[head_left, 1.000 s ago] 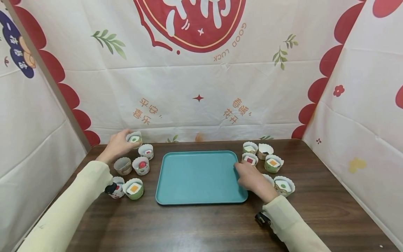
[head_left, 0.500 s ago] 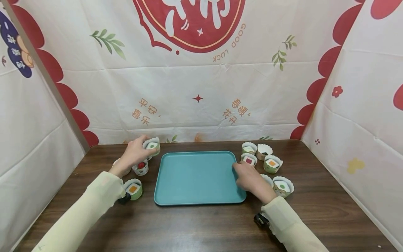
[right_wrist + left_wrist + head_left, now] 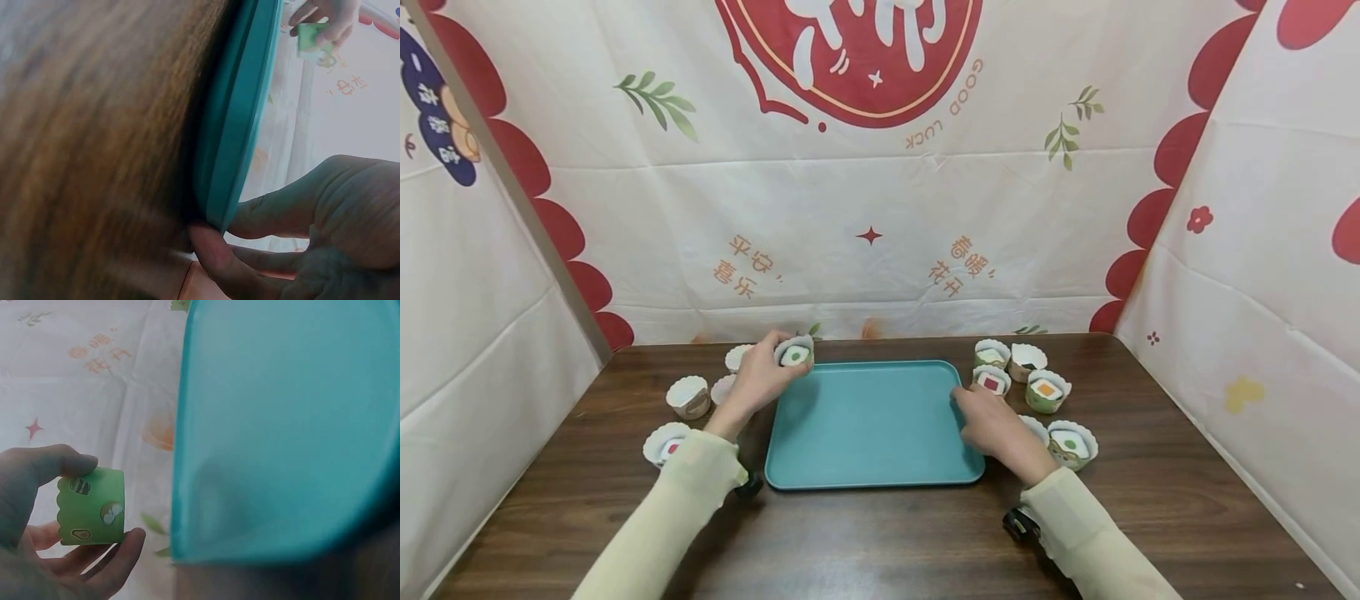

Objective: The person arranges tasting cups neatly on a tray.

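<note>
My left hand (image 3: 758, 379) grips a green paper baking cup (image 3: 94, 506) between thumb and fingers, at the back left corner of the teal tray (image 3: 872, 425). Inside the cup sits a white piece (image 3: 795, 356) with a green centre, like a sushi roll. In the left wrist view, small printed pictures show on the cup's side. My right hand (image 3: 1000, 429) holds the tray's right edge, its thumb and a finger (image 3: 212, 250) pinching the rim in the right wrist view. Nothing lies on the tray's visible surface.
Several filled paper cups stand right of the tray, among them a green one with an orange centre (image 3: 1047, 390). More cups, such as a brown one (image 3: 689, 398), stand at the left, partly hidden by my left arm. A printed cloth (image 3: 872, 192) hangs behind the table.
My left hand has carried the green baking cup rightward from the left group of cups to the tray's back left corner. The right hand has stayed on the tray's edge.
</note>
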A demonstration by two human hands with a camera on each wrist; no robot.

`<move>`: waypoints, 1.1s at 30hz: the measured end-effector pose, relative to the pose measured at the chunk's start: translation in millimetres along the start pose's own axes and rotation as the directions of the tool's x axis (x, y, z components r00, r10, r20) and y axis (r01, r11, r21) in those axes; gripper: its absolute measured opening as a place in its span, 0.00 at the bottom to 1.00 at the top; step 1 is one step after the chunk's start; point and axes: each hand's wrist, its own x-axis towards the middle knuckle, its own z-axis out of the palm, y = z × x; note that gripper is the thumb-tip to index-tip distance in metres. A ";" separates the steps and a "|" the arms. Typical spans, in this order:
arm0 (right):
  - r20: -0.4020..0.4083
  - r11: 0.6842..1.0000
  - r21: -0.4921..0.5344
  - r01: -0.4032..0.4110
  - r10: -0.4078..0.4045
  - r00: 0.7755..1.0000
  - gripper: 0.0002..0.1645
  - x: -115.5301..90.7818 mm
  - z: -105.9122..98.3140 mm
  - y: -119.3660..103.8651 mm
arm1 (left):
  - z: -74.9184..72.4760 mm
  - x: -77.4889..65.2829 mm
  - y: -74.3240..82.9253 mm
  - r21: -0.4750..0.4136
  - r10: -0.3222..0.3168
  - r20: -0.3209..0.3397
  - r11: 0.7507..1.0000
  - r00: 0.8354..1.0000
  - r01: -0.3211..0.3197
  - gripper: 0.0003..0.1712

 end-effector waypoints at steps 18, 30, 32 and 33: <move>-0.013 1.000 -0.011 0.013 -0.013 1.000 0.28 -1.6 0.9 2.7 | 26.0 1.7 -8.4 -0.067 -0.105 -0.011 0.992 0.994 0.104 0.31; -0.008 1.000 -0.025 0.012 -0.012 1.000 0.28 -2.6 0.3 0.2 | 26.9 -3.9 -7.1 -0.005 -0.054 0.018 0.999 0.998 0.054 0.30; -0.005 1.000 -0.025 0.010 -0.010 1.000 0.28 -2.2 0.4 -0.1 | 27.0 -4.3 -7.2 0.005 -0.056 0.019 0.998 0.998 0.056 0.30; -0.002 1.000 -0.025 0.009 -0.009 1.000 0.28 -2.2 0.5 -0.3 | 27.0 -4.5 -7.3 0.010 -0.057 0.021 0.998 0.998 0.057 0.30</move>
